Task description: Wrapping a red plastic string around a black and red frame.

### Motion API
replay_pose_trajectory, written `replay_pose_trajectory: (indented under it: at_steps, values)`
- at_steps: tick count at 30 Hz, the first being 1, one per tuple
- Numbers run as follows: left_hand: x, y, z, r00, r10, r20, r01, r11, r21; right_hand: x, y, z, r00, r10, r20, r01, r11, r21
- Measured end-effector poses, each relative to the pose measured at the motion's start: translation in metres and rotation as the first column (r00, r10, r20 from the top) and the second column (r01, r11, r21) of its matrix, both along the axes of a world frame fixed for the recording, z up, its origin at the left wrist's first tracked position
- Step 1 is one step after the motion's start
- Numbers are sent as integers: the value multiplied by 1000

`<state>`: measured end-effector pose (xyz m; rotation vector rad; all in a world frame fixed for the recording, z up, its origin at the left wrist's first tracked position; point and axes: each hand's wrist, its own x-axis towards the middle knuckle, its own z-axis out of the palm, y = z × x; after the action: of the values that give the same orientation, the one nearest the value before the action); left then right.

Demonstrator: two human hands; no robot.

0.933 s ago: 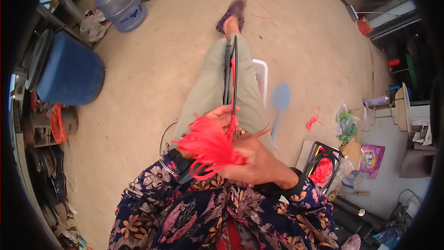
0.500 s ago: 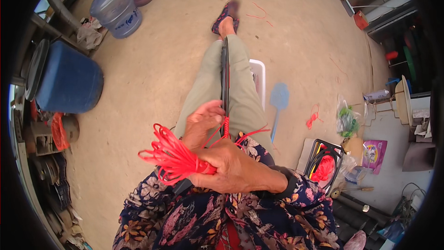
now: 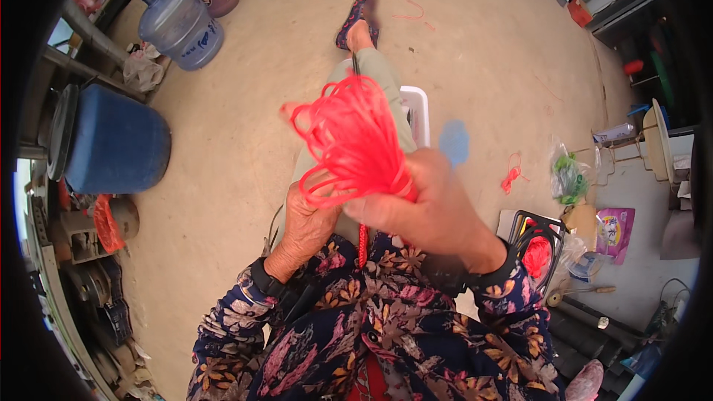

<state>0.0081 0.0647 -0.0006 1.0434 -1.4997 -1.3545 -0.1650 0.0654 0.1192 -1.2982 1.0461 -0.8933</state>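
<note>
My right hand (image 3: 444, 206) is closed around the tied end of a looped bundle of red cord (image 3: 353, 141), held up over my lap with its loops fanning forward and left. My left hand (image 3: 308, 224) is close beside it, lower and to the left; the bundle covers its fingers, so its grip is hidden. Below the hands a short red braided length (image 3: 362, 246) hangs against my patterned jacket. A thin black strip (image 3: 356, 64) shows between my lower legs beyond the bundle; the cord and hands cover the rest of it.
A white container (image 3: 423, 108) and a blue fly swatter (image 3: 454, 142) are right of my legs. Farther right lie a black-framed tray (image 3: 553, 249) with red cord, plastic bags (image 3: 570, 178) and a purple packet (image 3: 615, 234). Leftward stand a blue bin (image 3: 119, 141) and a water jug (image 3: 182, 26).
My right hand has swung the cord bundle from the lower left up and rightward, over the black strip. My left hand has dropped lower and is now partly behind the loops.
</note>
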Motion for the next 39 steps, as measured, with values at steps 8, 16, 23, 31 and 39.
replay_pose_trajectory:
  at_steps: [8,16,23,31,39]
  values:
    - [-6,-3,17,998,11,69,-17,995,98,-7,-19,-20,992,56,115,-43,993,-112]
    - [-8,-20,12,968,65,-242,45,904,425,-86,-39,-66,869,-374,-323,405,914,33]
    - [-2,-32,0,918,171,-357,71,816,574,-90,4,-94,872,-396,-288,411,911,-10]
    - [7,-40,-8,924,206,-323,49,773,633,-66,29,-123,733,223,-642,-261,965,37]
    - [1,-38,-14,986,127,-104,-78,919,387,-27,-10,-137,701,12,-713,-146,981,-127]
